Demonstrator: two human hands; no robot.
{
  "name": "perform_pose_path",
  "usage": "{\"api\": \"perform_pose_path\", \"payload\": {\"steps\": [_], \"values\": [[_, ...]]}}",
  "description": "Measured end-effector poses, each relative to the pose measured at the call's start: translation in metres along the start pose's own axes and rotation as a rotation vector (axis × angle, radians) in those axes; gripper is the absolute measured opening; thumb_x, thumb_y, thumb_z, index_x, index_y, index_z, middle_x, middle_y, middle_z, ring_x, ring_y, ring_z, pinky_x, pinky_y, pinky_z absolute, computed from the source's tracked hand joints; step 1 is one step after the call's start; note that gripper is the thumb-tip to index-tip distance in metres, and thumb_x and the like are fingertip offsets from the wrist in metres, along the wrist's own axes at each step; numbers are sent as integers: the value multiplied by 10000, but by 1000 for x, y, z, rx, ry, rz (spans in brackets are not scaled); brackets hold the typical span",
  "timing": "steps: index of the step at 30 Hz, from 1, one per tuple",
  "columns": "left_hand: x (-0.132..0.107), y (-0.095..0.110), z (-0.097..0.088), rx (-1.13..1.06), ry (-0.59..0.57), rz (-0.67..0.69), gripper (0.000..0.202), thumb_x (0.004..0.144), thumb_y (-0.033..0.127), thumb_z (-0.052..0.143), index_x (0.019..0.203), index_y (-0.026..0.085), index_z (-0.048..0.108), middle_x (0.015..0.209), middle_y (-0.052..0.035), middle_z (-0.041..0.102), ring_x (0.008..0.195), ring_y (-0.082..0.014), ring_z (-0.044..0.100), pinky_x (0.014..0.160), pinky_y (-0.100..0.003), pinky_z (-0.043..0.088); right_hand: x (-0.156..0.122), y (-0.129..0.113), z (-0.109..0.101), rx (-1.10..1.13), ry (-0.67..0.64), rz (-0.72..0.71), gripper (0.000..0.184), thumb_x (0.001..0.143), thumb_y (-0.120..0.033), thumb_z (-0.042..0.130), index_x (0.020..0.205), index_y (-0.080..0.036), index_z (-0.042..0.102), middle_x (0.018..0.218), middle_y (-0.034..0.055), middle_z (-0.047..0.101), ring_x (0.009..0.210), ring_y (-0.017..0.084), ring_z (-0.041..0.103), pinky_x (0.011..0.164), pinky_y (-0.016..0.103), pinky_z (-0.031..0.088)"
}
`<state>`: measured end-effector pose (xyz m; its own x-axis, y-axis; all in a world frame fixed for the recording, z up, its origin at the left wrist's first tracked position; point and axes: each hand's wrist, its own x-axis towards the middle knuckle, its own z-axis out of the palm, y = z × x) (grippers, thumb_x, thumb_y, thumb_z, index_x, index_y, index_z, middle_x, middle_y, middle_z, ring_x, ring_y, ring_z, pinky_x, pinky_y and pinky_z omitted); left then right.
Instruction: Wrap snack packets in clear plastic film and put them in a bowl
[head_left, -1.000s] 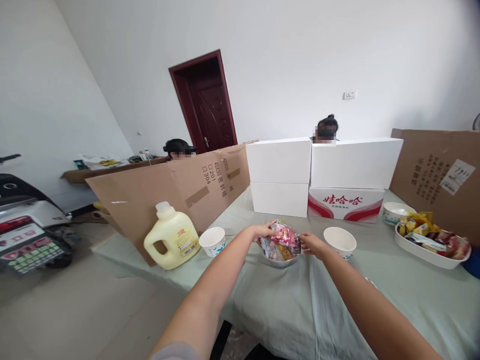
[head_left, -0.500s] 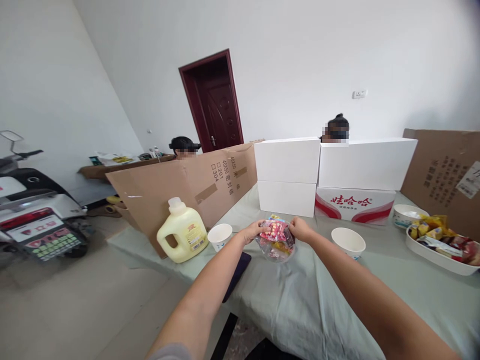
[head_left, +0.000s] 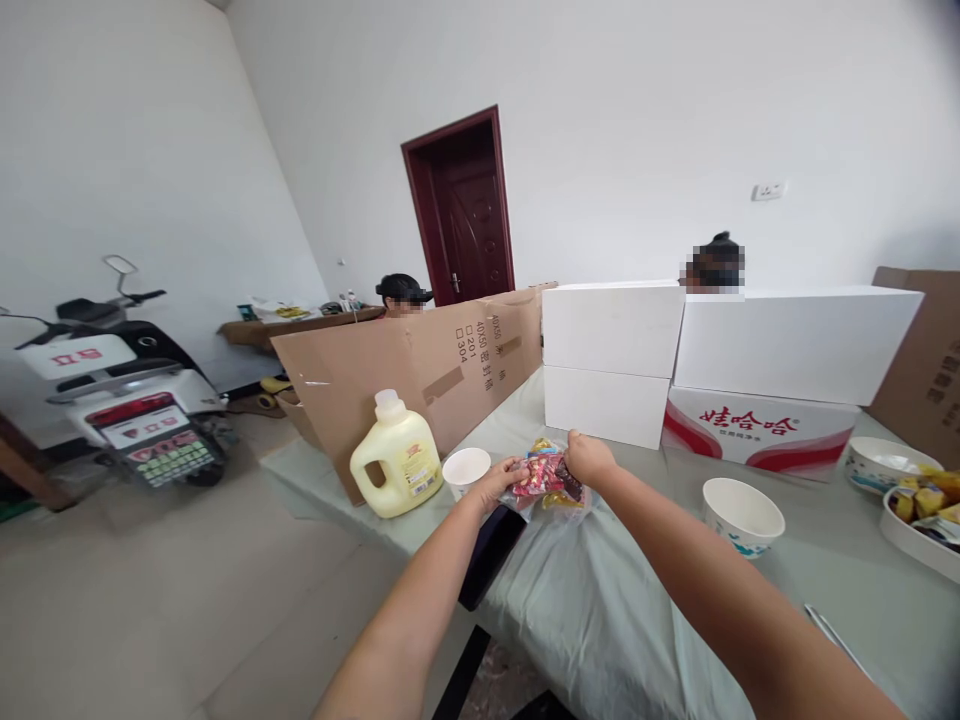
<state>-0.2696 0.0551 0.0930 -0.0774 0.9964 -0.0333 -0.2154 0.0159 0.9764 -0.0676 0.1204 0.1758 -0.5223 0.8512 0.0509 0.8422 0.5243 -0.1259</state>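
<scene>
My left hand (head_left: pixel 502 480) is curled on the left edge of the clear bag of wrapped snacks (head_left: pixel 546 478), thumb over the top; my right hand (head_left: pixel 590 458) is closed in a fist at the bag's upper right; the bag sits between my two hands, above the green cloth (head_left: pixel 630 590); a paper bowl (head_left: pixel 466 468) stands just beyond my left hand, the yellow jug (head_left: pixel 401 460) farther left; a dark flat object (head_left: pixel 491 555) lies beside my left wrist.
</scene>
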Motion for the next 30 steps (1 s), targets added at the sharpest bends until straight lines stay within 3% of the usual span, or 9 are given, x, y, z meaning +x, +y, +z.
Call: {"api": "perform_pose_path", "payload": {"steps": [8, 16, 24, 30], "values": [[9, -11, 0, -127, 34, 47, 617, 457, 405, 917, 934, 138, 630, 800, -34, 685, 673, -160, 644, 673, -269, 486, 10, 18, -15, -68, -81, 14, 349, 915, -371, 566, 1203, -173, 553, 1195, 78, 582, 1001, 196, 600, 843, 408, 523], [13, -22, -2, -221, 99, 92, 619, 445, 338, 930, 951, 140, 634, 837, -32, 694, 698, -155, 646, 696, -267, 491, 8, 3, -7, -174, 30, -66, 361, 913, -370, 570, 1213, -171, 547, 1199, 80, 579, 1008, 200, 599, 847, 413, 521], [17, -30, -1, -286, 135, 112, 551, 488, 381, 909, 896, 127, 641, 808, -57, 705, 692, -175, 658, 679, -280, 505, 10, -6, 3, -228, 107, -101, 357, 915, -370, 567, 1208, -166, 548, 1182, 80, 586, 987, 194, 605, 832, 402, 527], [22, -38, 10, -286, 249, 192, 568, 596, 487, 833, 1011, 160, 623, 934, -68, 717, 871, -217, 679, 818, -329, 510, 14, -20, 11, -238, 128, -114, 364, 915, -369, 568, 1216, -166, 544, 1184, 81, 584, 987, 195, 605, 830, 403, 528]]}}
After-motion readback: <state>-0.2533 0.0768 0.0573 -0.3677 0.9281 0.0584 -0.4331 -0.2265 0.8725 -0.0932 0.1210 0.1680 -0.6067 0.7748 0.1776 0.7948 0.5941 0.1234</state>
